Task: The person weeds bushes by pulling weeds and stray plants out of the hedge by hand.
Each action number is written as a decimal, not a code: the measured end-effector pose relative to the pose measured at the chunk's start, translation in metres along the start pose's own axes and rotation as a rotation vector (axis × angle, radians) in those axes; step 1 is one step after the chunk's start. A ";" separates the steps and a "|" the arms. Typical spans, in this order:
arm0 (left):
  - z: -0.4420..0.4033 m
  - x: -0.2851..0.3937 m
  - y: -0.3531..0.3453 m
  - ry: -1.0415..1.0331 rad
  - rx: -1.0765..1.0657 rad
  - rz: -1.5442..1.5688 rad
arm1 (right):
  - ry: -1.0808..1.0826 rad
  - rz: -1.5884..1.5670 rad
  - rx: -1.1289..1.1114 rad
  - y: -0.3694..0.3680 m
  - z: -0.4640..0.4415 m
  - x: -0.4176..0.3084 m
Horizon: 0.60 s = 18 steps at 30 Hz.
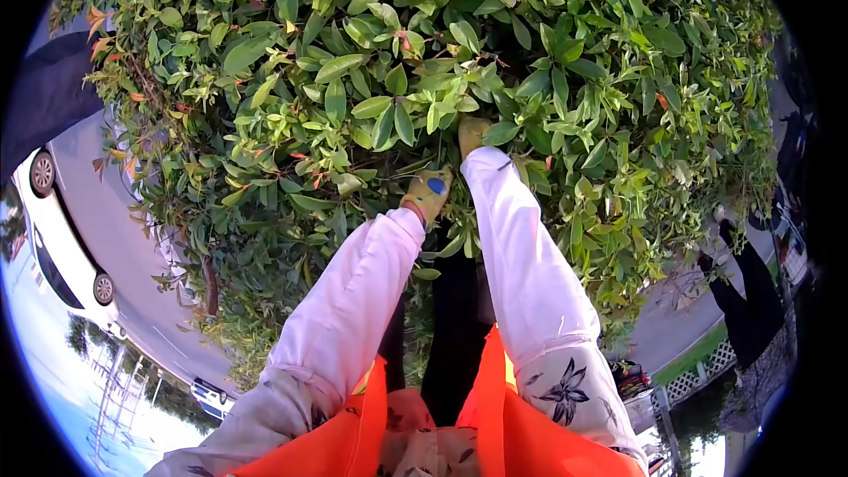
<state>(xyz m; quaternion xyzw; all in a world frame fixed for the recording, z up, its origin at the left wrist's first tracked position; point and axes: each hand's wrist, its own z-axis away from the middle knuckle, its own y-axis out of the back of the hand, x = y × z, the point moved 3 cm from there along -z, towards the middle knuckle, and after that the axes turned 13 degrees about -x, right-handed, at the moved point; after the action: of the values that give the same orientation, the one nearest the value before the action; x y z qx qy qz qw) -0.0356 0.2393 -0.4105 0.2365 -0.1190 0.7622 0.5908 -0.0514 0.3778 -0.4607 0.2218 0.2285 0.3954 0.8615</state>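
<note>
Closest in, an orange vest [565,446] is worn over a flower-printed garment [565,389], both on the near side of the bush [353,79]. Out from there, two pale sleeves [358,287] are stretched straight toward the bush! At the bush's near face, the left hand [426,194] is half sunk among the leaves [340,66], its yellowish glove marked by a blue spot [436,186]. Deeper into the bush, the right hand [473,135] is tucked, only a patch of it left uncovered. And the fingers? Screened by foliage, both sets: whether they are spread, closed together or clamped on anything cannot be told.

The bush itself, dense and broad, is spread directly ahead of the vest. By the look of it, the step in hand is a two-handed reach into the growth; for the next move, work by feel is called for, the fingertips being masked.

Farther off, a dark-clothed limb [53,93] is glimpsed left of the bush, and what look like another person's dark-clothed legs [751,300] are seen to its right. Beyond the bush on the left, a road [132,256] is flanked by a white car [66,247]; beyond it on the right, a white lattice fence [698,384] is picked out.
</note>
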 end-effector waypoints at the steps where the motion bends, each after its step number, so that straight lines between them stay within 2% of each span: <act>1: -0.007 -0.013 -0.007 0.011 -0.015 0.148 | -0.025 0.092 -0.009 -0.007 -0.002 -0.004; 2: 0.013 0.009 0.006 -0.102 0.141 -0.016 | -0.042 0.175 -0.011 -0.012 -0.004 -0.007; 5: 0.016 -0.005 0.002 -0.122 0.097 0.129 | -0.026 0.341 0.012 -0.026 0.001 -0.011; 7: 0.013 -0.011 -0.004 -0.151 0.106 -0.024 | -0.015 0.469 0.056 -0.032 0.004 -0.011; 8: 0.016 -0.013 -0.003 -0.047 0.048 0.399 | -0.011 0.568 0.085 -0.041 0.001 -0.011; 9: 0.021 -0.017 -0.005 0.070 -0.017 0.819 | -0.051 0.834 0.154 -0.053 0.000 -0.015; 10: 0.025 -0.018 -0.003 -0.239 0.048 0.176 | -0.017 0.750 0.210 -0.061 0.002 -0.010; 11: 0.037 -0.015 0.001 -0.443 0.358 -0.473 | 0.015 0.665 0.268 -0.066 0.002 -0.006; 12: 0.026 -0.023 0.000 -0.288 0.216 0.157 | 0.011 0.659 0.262 -0.073 -0.001 -0.005; 13: 0.023 -0.026 -0.002 -0.239 0.162 0.306 | -0.068 0.702 0.404 -0.076 -0.002 -0.004; 15: 0.023 -0.020 0.005 -0.125 0.088 0.609 | -0.157 0.735 0.528 -0.074 0.007 -0.011; 16: 0.028 -0.015 0.014 -0.129 0.024 0.362 | -0.264 0.880 0.481 -0.071 0.011 -0.018; 17: 0.033 -0.012 0.020 -0.135 -0.046 0.113 | -0.254 0.982 0.490 -0.080 0.007 -0.014; 18: 0.032 -0.013 0.022 -0.161 -0.031 0.144 | -0.245 1.084 0.503 -0.081 0.005 -0.014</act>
<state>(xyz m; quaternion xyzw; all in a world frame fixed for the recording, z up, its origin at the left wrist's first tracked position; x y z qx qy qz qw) -0.0470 0.2070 -0.3872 0.2789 -0.1945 0.7791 0.5267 -0.0095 0.3183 -0.4995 0.5470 0.0685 0.6832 0.4788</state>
